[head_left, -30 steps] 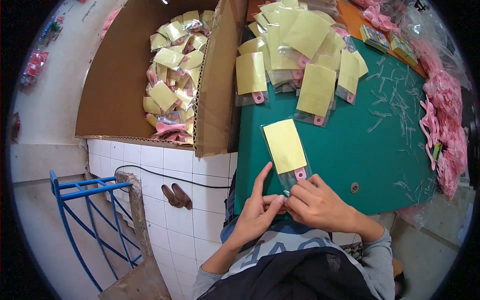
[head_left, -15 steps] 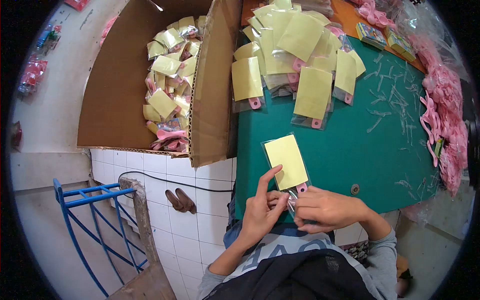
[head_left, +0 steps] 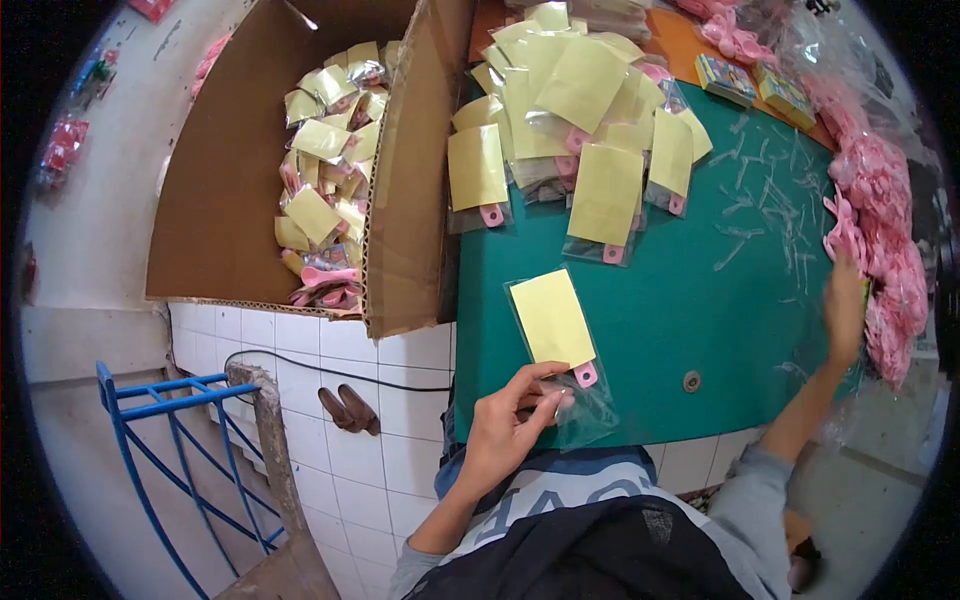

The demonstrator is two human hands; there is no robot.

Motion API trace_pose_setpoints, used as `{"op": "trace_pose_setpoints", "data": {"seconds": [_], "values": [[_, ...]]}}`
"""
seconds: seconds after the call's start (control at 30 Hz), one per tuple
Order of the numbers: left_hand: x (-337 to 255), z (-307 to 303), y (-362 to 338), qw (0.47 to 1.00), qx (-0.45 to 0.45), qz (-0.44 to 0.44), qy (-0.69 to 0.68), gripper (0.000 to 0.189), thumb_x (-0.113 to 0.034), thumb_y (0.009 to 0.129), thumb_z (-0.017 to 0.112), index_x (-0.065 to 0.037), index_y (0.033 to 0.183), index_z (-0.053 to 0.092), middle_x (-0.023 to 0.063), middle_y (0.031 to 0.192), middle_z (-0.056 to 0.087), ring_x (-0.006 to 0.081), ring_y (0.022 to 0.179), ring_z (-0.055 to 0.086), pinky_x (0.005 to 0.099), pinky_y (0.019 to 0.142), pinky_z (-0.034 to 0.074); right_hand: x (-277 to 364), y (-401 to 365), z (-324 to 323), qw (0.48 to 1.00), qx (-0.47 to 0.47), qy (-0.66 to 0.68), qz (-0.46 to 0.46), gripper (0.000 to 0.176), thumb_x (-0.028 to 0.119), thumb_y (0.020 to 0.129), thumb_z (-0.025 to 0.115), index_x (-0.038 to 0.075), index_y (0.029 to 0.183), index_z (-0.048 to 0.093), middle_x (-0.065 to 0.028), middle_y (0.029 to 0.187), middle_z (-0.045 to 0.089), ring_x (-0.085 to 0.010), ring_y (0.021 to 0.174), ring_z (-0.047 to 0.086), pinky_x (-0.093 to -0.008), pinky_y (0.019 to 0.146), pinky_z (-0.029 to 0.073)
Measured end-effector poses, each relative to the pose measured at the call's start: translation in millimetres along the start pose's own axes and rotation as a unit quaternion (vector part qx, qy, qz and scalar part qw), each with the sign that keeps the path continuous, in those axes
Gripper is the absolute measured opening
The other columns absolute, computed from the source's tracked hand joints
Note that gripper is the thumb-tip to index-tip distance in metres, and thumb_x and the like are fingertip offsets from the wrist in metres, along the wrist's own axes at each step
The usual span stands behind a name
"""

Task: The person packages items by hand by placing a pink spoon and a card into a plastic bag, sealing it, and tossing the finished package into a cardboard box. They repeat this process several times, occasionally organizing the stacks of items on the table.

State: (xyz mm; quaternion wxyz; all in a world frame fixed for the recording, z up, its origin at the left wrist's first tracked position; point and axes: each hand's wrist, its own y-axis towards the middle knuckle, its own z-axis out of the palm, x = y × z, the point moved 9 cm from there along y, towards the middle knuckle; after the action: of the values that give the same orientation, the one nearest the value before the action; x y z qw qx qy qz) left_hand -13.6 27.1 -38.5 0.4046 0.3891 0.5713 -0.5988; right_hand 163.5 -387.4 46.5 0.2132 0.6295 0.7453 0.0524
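In front of me on the green table lies a clear plastic bag (head_left: 590, 418) with a yellow card (head_left: 553, 318) inside. A pink handle end (head_left: 586, 374) with a hole shows below the card. My left hand (head_left: 518, 408) pinches the bag near its lower left edge, fingers closed. Far to the right, my right hand (head_left: 843, 305) is beside the pink plastic spoons (head_left: 845, 235). Motion smears its fingers, so I cannot see whether it holds anything.
A cardboard box (head_left: 408, 190) at left holds many similar packets (head_left: 322, 140). Packets with yellow cards (head_left: 585, 85) are heaped at the table's back. Clear plastic strips (head_left: 785, 200) lie scattered at right, near small card stacks (head_left: 725, 80) and bagged pink items (head_left: 895, 290).
My right hand has let go of the bag and swung right to the pink spoons. My left hand stays at the bag, whose lower end now spreads out flat. The view has shifted slightly.
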Motion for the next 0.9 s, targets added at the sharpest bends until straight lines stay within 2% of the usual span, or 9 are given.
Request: {"op": "trace_pose_setpoints", "data": {"seconds": [0.03,0.1,0.13,0.17,0.23,0.37,0.5,0.7,0.9], "values": [[1.3,1.2,-2.4,1.000,0.001,-0.010,-0.009,0.028,-0.004,0.091,0.051,-0.002,0.118,0.053,0.0101,0.093,0.067,0.0122,0.083,0.064,0.0236,0.066,0.053,65.5,4.0,-28.7,0.992,0.043,0.123,-0.004,0.045,-0.008,0.075,0.041,0.000,0.119,0.046,-0.0209,0.120,0.048,-0.0361,0.117,0.045,-0.0387,0.101,0.034],[8.5,1.6,-1.0,0.998,0.013,-0.015,-0.064,0.027,-0.004,0.091,0.051,-0.001,0.118,0.053,0.0093,0.095,0.066,0.0122,0.085,0.064,0.0224,0.065,0.053,193.1,-22.4,-74.4,0.952,0.042,0.252,-0.169,0.048,-0.008,0.067,0.056,0.004,0.113,0.049,-0.0196,0.116,0.048,-0.0376,0.113,0.045,-0.0433,0.095,0.039],[10.9,1.5,-0.2,0.996,0.022,-0.019,-0.089,0.027,-0.003,0.091,0.051,0.000,0.117,0.053,0.0090,0.096,0.066,0.0121,0.085,0.064,0.0218,0.065,0.052,232.7,-38.2,-77.4,0.866,0.119,0.449,-0.187,0.039,0.000,0.072,0.058,0.008,0.109,0.051,-0.0164,0.110,0.048,-0.0375,0.107,0.048,-0.0463,0.092,0.041],[8.6,0.0,0.5,0.994,0.027,-0.019,-0.105,0.026,-0.003,0.091,0.050,0.000,0.116,0.054,0.0088,0.096,0.065,0.0120,0.086,0.063,0.0214,0.064,0.052,265.3,-59.1,-76.1,0.818,0.158,0.509,-0.217,0.042,0.004,0.070,0.064,0.010,0.110,0.049,-0.0139,0.107,0.046,-0.0353,0.099,0.050,-0.0427,0.086,0.044],[5.2,-2.3,-1.3,0.989,0.033,-0.024,-0.140,0.023,-0.002,0.091,0.050,0.000,0.114,0.055,0.0084,0.097,0.065,0.0117,0.087,0.063,0.0208,0.064,0.051,298.7,-80.4,-87.3,0.804,0.087,0.516,-0.282,0.036,0.007,0.070,0.067,0.009,0.103,0.053,-0.0129,0.104,0.048,-0.0311,0.095,0.052,-0.0401,0.078,0.045],[5.8,-17.7,-8.6,0.994,0.046,0.004,-0.100,0.017,-0.001,0.092,0.047,0.001,0.107,0.055,0.0097,0.099,0.063,0.0119,0.089,0.062,0.0207,0.068,0.051,305.6,-79.6,-86.3,0.801,0.063,0.532,-0.268,0.015,0.009,0.072,0.068,0.007,0.085,0.060,-0.0109,0.096,0.050,-0.0249,0.082,0.056,-0.0359,0.067,0.046],[-4.3,-24.7,-16.5,0.995,-0.017,0.100,-0.008,0.023,0.006,0.091,0.039,0.002,0.108,0.053,0.0107,0.100,0.062,0.0136,0.091,0.061,0.0243,0.073,0.053,301.1,-76.8,-83.1,0.766,0.078,0.589,-0.248,0.018,0.007,0.069,0.070,0.007,0.084,0.060,-0.0117,0.097,0.050,-0.0238,0.080,0.056,-0.0339,0.061,0.047],[9.1,-24.3,-18.0,0.999,0.008,0.046,-0.009,0.025,0.010,0.087,0.041,0.002,0.105,0.056,0.0109,0.103,0.062,0.0138,0.091,0.062,0.0253,0.072,0.054,312.7,-80.7,-81.1,0.788,0.117,0.541,-0.267,0.030,-0.004,0.065,0.064,0.006,0.091,0.056,-0.0130,0.098,0.049,-0.0277,0.083,0.054,-0.0375,0.071,0.046],[-21.2,-25.4,-21.4,0.968,-0.055,0.194,0.148,0.023,0.013,0.077,0.055,-0.001,0.093,0.063,0.0090,0.093,0.065,0.0150,0.084,0.063,0.0260,0.070,0.054,311.9,-83.2,-71.5,0.770,0.144,0.577,-0.228,0.039,-0.002,0.065,0.066,0.007,0.100,0.052,-0.0141,0.105,0.046,-0.0292,0.087,0.053,-0.0388,0.075,0.045]]}}
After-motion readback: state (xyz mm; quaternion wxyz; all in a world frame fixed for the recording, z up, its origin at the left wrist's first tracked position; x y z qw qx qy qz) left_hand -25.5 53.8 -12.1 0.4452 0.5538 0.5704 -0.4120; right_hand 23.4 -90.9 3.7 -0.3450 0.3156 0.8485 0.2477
